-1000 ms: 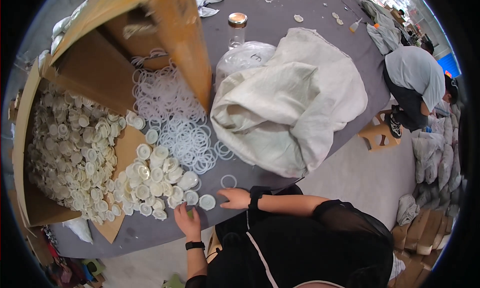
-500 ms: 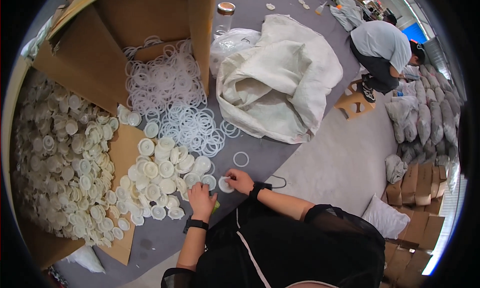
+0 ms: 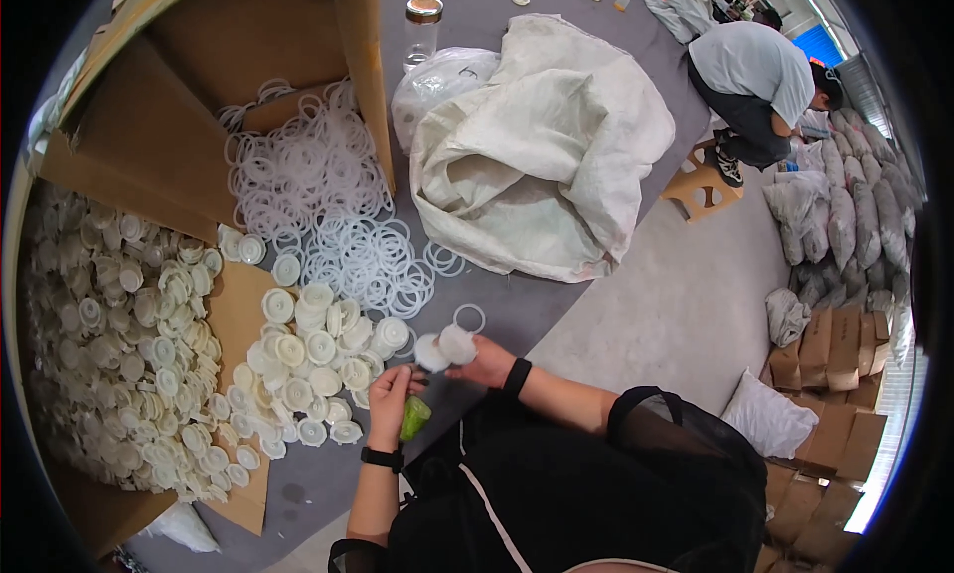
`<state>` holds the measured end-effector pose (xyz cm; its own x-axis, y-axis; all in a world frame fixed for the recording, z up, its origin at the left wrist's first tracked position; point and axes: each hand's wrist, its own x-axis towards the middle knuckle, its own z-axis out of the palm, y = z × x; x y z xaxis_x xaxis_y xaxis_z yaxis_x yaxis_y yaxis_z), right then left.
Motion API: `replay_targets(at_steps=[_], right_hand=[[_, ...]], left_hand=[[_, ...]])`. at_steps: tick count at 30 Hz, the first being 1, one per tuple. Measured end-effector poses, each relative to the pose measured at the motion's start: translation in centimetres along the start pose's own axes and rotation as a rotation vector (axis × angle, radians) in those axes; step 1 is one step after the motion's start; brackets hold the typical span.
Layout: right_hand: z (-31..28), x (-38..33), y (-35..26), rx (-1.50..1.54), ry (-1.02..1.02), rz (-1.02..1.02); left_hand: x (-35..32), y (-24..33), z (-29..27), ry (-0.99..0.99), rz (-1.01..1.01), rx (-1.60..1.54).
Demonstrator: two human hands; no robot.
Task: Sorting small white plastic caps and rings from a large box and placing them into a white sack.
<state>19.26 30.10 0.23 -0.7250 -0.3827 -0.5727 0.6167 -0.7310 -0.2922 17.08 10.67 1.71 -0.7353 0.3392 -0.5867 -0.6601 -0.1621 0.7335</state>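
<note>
My right hand (image 3: 485,362) grips a white plastic lid (image 3: 457,344) at its edge, raised a little from the grey table. A second white lid (image 3: 430,353) shows right beside it, overlapped by the first; whether the hand holds that one too I cannot tell. Close by on the left, my left hand (image 3: 390,389) has its fingertips pressed together, and what sits between them is too small to name. Just below that hand is a crumpled bright green thing (image 3: 415,417). A single translucent ring (image 3: 470,318) lies beyond the right hand. Left of my hands spreads a pile of white lids (image 3: 320,348).
Translucent rings (image 3: 368,260) spill from an open cardboard box (image 3: 184,126). A larger heap of lids (image 3: 119,325) fills the left side. Beyond lie a white woven sack (image 3: 596,126) and a clear jar (image 3: 421,36). A person (image 3: 752,71) bends over at the far right.
My right hand has lifted a lid off the table and tilted it. The left hand has drawn back from the lids, its fingers now pinched. The whole view has shifted slightly.
</note>
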Motion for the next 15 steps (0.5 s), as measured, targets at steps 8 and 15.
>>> replay_targets(at_steps=[8, 15], right_hand=[[-2.1, -2.2, -15.1, 0.006, 0.37, -0.453], [-6.9, -2.1, -15.8, -0.432, 0.826, -0.462]], left_hand=[[3.8, 2.8, 2.4, 0.206, 0.765, 1.579], [4.5, 2.9, 3.8, 0.148, 0.616, 1.588]])
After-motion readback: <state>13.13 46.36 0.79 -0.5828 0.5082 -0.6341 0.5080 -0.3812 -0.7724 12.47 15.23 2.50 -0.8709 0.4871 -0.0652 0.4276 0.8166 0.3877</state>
